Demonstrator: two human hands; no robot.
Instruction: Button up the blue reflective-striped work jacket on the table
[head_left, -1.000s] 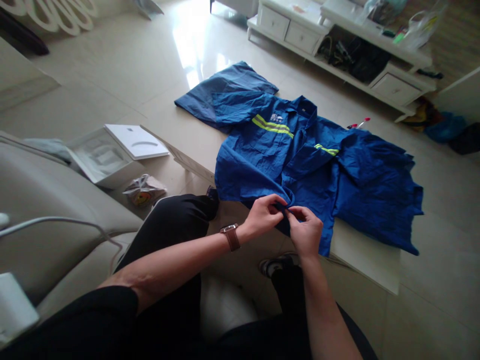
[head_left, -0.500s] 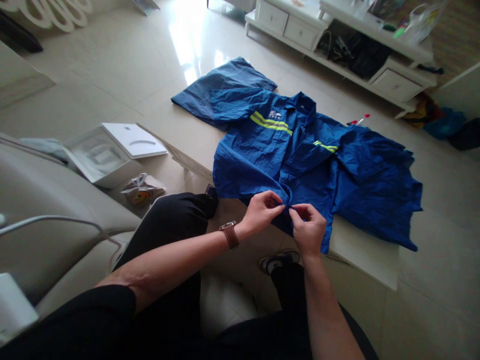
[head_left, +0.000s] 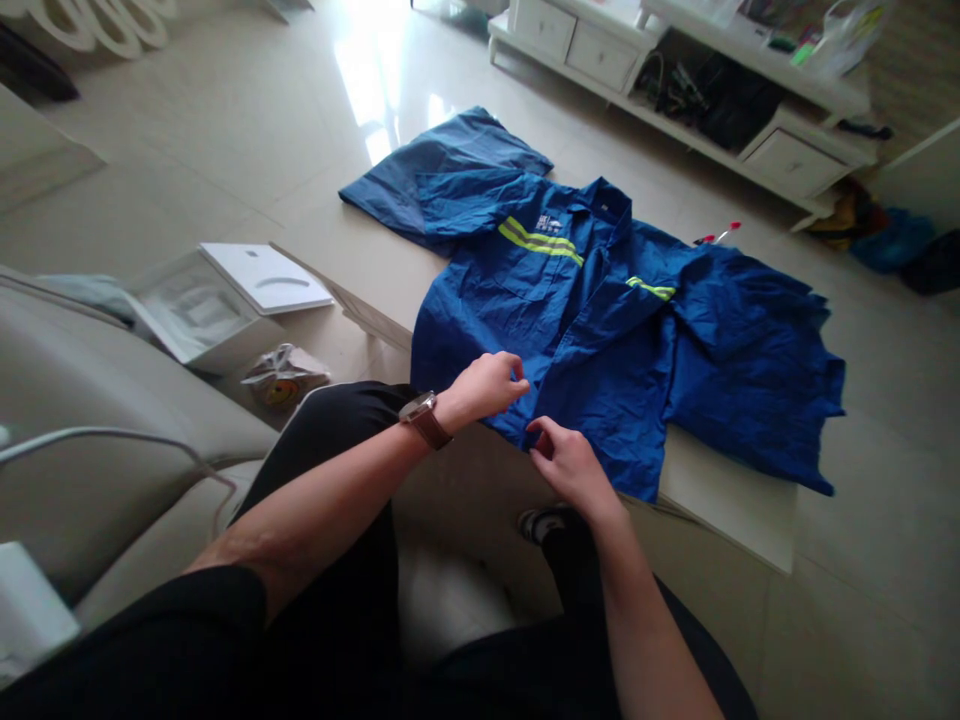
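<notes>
A blue work jacket (head_left: 510, 310) with yellow-and-grey reflective stripes lies front up over a low, pale table (head_left: 735, 510). White printing marks its chest. Over the lower front of the jacket is my left hand (head_left: 487, 388), its fingers curved, thumb and forefinger a little apart, and nothing visible between them. A brown-strapped watch is on that wrist. My right hand (head_left: 574, 465) is at the bottom front edge, fingertips at the hem. Its thumb and forefinger show a small gap, and the other fingers curl inward. Whether the right fingertips touch the cloth is hard to tell.
An open white box (head_left: 202, 310) and a plastic-wrapped packet (head_left: 281, 380) sit on the floor to the left, beside a pale sofa (head_left: 112, 390). Beyond the table stands a white cabinet (head_left: 607, 55) with drawers. Red-capped pens (head_left: 729, 232) show behind the jacket.
My hands have come apart from their joint pinch on the jacket's front edge. Both have shifted left, the left one also farther forward. The lifted hem has settled flatter.
</notes>
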